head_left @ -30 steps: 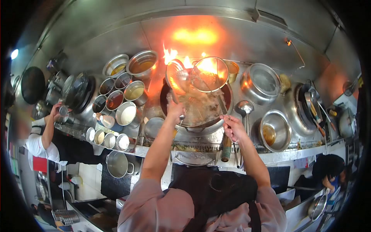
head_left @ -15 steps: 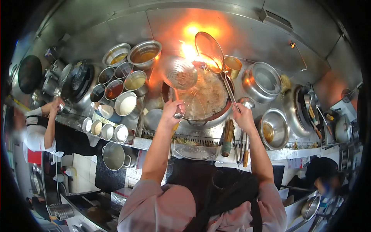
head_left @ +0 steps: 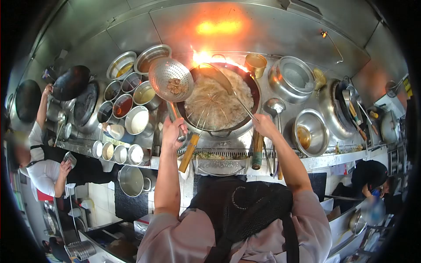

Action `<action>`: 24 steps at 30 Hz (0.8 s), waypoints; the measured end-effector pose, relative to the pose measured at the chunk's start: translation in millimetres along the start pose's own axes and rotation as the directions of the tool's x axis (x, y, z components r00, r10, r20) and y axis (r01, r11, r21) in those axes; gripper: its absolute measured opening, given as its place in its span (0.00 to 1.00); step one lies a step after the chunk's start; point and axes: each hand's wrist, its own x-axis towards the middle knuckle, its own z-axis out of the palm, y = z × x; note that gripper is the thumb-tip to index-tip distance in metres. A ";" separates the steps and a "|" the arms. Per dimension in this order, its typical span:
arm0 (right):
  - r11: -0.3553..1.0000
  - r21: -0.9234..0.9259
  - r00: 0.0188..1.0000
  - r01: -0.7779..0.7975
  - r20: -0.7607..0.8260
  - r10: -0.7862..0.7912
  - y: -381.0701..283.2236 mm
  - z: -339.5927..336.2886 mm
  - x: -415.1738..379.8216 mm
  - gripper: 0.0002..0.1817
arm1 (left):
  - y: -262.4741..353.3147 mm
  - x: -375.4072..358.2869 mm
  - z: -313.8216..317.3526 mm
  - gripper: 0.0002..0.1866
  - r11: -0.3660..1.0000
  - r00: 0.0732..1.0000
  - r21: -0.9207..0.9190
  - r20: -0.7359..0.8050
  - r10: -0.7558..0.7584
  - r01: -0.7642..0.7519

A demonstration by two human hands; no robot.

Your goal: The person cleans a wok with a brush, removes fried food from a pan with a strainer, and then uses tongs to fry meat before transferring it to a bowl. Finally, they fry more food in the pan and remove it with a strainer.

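Note:
My left hand (head_left: 174,130) is closed round the handle of a perforated metal strainer (head_left: 161,73). A few brown pieces of food (head_left: 176,87) lie in its bowl, which hangs left of the wok and partly over the sauce pots. In my right hand (head_left: 265,126) is the long handle of a round skimmer (head_left: 218,78), its head tilted over the far part of the wok (head_left: 258,97). Foaming oil (head_left: 237,103) fills the wok. A wire spider strainer (head_left: 188,153) with a bamboo handle rests in it, its handle over the near rim, touched by neither hand.
Flames (head_left: 202,58) rise behind the wok. Sauce pots (head_left: 123,106) crowd the left side. To the right are a ladle (head_left: 275,106), a steel pot (head_left: 289,79) and a steel bowl (head_left: 322,131). A bamboo brush (head_left: 258,151) lies in front. A co-worker (head_left: 48,168) holds up a wok at left.
The perforated strainer has moved left, away from above the wok. The skimmer has come down from upright at the back into the wok. The co-worker at left has raised a wok.

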 end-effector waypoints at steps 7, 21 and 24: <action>0.973 0.120 0.980 -0.197 -0.007 0.199 -41.6 -58.9 -51.4 0.09 | -19.5 34.5 -4.3 0.15 0.994 0.998 0.101 -0.056 -0.038 0.044; 0.669 0.490 0.810 -0.559 0.496 0.313 77.5 -49.5 24.0 0.12 | -35.9 102.5 27.2 0.20 0.945 0.971 0.233 0.012 -0.240 0.231; 0.312 0.719 0.783 -0.622 0.578 0.229 82.5 -18.7 20.3 0.14 | -40.6 99.5 29.2 0.17 0.945 0.960 0.178 0.009 -0.279 0.273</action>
